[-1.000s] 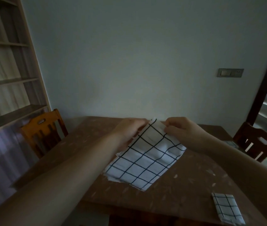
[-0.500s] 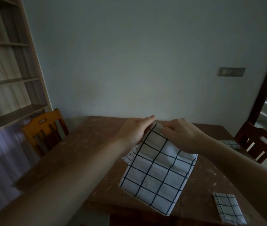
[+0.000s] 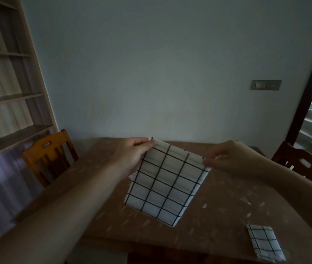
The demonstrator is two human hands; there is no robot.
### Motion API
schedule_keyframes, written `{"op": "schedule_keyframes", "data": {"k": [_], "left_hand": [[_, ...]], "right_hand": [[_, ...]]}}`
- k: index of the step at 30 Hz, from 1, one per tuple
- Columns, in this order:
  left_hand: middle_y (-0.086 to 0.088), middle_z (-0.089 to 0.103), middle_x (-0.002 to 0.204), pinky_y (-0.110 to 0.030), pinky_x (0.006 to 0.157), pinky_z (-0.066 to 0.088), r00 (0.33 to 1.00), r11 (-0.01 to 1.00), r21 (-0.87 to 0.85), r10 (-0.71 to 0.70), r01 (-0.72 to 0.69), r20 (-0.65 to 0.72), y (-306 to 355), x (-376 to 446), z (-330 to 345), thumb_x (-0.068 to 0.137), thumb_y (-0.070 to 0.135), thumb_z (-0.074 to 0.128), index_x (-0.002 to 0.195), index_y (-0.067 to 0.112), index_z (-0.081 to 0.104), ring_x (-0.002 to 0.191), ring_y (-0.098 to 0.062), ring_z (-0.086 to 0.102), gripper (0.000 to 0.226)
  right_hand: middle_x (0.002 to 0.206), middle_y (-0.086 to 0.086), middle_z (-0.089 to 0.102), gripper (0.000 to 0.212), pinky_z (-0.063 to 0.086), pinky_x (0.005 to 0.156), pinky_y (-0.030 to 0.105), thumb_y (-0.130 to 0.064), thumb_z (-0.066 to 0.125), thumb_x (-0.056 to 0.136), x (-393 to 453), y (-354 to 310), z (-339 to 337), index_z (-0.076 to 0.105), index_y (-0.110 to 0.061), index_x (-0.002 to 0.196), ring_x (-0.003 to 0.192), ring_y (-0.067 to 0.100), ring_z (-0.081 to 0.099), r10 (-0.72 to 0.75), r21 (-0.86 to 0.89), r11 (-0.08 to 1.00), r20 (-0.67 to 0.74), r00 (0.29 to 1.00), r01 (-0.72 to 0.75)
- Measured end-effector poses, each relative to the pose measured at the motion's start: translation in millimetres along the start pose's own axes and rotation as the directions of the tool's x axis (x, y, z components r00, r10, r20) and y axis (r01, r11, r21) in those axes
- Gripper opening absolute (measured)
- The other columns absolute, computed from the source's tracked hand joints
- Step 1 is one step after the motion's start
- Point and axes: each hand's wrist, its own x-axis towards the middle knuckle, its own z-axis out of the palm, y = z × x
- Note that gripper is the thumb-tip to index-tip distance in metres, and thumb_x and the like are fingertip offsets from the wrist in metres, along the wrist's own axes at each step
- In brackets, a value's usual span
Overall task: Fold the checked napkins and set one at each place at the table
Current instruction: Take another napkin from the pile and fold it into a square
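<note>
No writing anywhere — two checked napkins: one [image 3: 167, 182] pinched by its top corners in my left hand [image 3: 132, 155] and right hand [image 3: 227, 159], one folded napkin [image 3: 263, 242] on the table [image 3: 218, 216].

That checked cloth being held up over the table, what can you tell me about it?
The held napkin is white cloth with a thin black grid, and it looks doubled over, with a folded bottom edge. It hangs in the air above the brown table, tilted so that its lower corner points toward the camera. The left hand pinches its top left corner and the right hand pinches its top right corner, stretching the top edge fairly straight. Whether its bottom edge touches the table cannot be told.
</note>
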Motion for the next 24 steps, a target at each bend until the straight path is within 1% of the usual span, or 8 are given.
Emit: {"op": "schedule_keyframes", "data": {"k": [3, 7, 11, 14, 17, 19, 21, 24], "left_hand": [[-0.001, 0.078, 0.087, -0.018, 0.066, 0.054, 1.0, 0.999, -0.028, -0.02, 0.021, 0.018, -4, -2, -6, 0.086, 0.018, 0.07, 0.082, 0.021, 0.078, 0.082, -0.011, 0.072, 0.009], [-0.01, 0.077, 0.094, -0.035, 0.077, 0.056, 0.997, 0.984, -0.16, -0.071, 0.076, 0.037, -5, -4, -3, 0.081, 0.018, 0.073, 0.085, 0.014, 0.079, 0.09, -0.022, 0.073, 0.008], [-0.01, 0.076, 0.094, -0.038, 0.08, 0.056, 0.996, 0.968, -0.236, -0.077, 0.084, 0.039, -1, -2, -5, 0.073, 0.024, 0.076, 0.093, 0.009, 0.077, 0.091, -0.024, 0.072, 0.024], [-0.007, 0.076, 0.084, -0.03, 0.065, 0.053, 0.998, 0.976, -0.212, -0.048, 0.058, 0.051, -1, -3, -5, 0.08, 0.016, 0.072, 0.084, 0.012, 0.077, 0.077, -0.019, 0.072, 0.008], [-0.002, 0.074, 0.073, -0.024, 0.059, 0.055, 0.988, 0.996, -0.073, -0.048, 0.059, 0.149, 6, -5, -12, 0.083, 0.004, 0.07, 0.072, 0.017, 0.076, 0.069, -0.016, 0.07, 0.018], [0.004, 0.071, 0.077, -0.018, 0.06, 0.056, 0.948, 0.975, 0.22, -0.103, 0.037, 0.3, 21, -4, -17, 0.084, 0.002, 0.071, 0.083, 0.019, 0.071, 0.07, -0.01, 0.067, 0.017], [0.015, 0.068, 0.093, -0.017, 0.069, 0.053, 0.876, 0.819, 0.559, -0.171, -0.128, 0.451, 41, -1, -11, 0.084, 0.022, 0.075, 0.096, 0.028, 0.068, 0.083, 0.0, 0.064, 0.015], [0.014, 0.072, 0.099, -0.019, 0.075, 0.045, 0.844, 0.711, 0.641, -0.127, -0.289, 0.521, 63, -2, 24, 0.081, 0.046, 0.073, 0.102, 0.029, 0.074, 0.086, 0.001, 0.063, 0.027]], "right_hand": [[0.091, -0.02, 0.072, 0.012, 0.053, 0.083, 0.019, -0.046, 0.068, 0.08, -4, 7, -2, 0.074, -0.038, 0.086, 0.083, -0.01, 0.065, 0.0, -0.011, 1.0, -0.019, 1.0, 0.0], [0.079, -0.014, 0.073, 0.004, 0.051, 0.069, 0.014, -0.033, 0.076, 0.079, -5, 2, 0, 0.076, -0.031, 0.076, 0.072, -0.003, 0.066, 0.042, 0.058, 0.998, -0.157, 0.987, -0.034], [0.071, -0.007, 0.074, 0.005, 0.052, 0.06, 0.018, -0.019, 0.078, 0.078, -6, -3, -2, 0.074, -0.022, 0.079, 0.064, 0.006, 0.069, 0.17, 0.388, 0.921, -0.311, 0.935, -0.039], [0.075, -0.005, 0.076, 0.015, 0.055, 0.057, 0.017, -0.011, 0.077, 0.08, -7, -6, -2, 0.073, -0.02, 0.091, 0.064, 0.007, 0.07, 0.286, 0.626, 0.779, -0.311, 0.906, -0.032], [0.077, -0.001, 0.076, 0.012, 0.055, 0.056, 0.018, -0.009, 0.076, 0.081, -7, -8, -4, 0.075, -0.019, 0.089, 0.066, 0.011, 0.068, 0.298, 0.68, 0.733, -0.289, 0.91, -0.024], [0.074, -0.001, 0.075, 0.01, 0.053, 0.053, 0.017, -0.008, 0.076, 0.08, -6, -11, -8, 0.075, -0.016, 0.086, 0.064, 0.014, 0.067, 0.249, 0.646, 0.763, -0.272, 0.93, -0.015], [0.072, -0.001, 0.075, 0.01, 0.052, 0.055, 0.017, -0.007, 0.077, 0.079, -4, -18, -13, 0.075, -0.015, 0.085, 0.065, 0.019, 0.068, 0.174, 0.589, 0.808, -0.224, 0.959, -0.009], [0.074, -0.003, 0.076, 0.012, 0.054, 0.068, 0.022, -0.012, 0.079, 0.077, 3, -29, -17, 0.076, -0.022, 0.082, 0.076, 0.021, 0.073, 0.074, 0.465, 0.885, -0.162, 0.984, 0.01]]}}
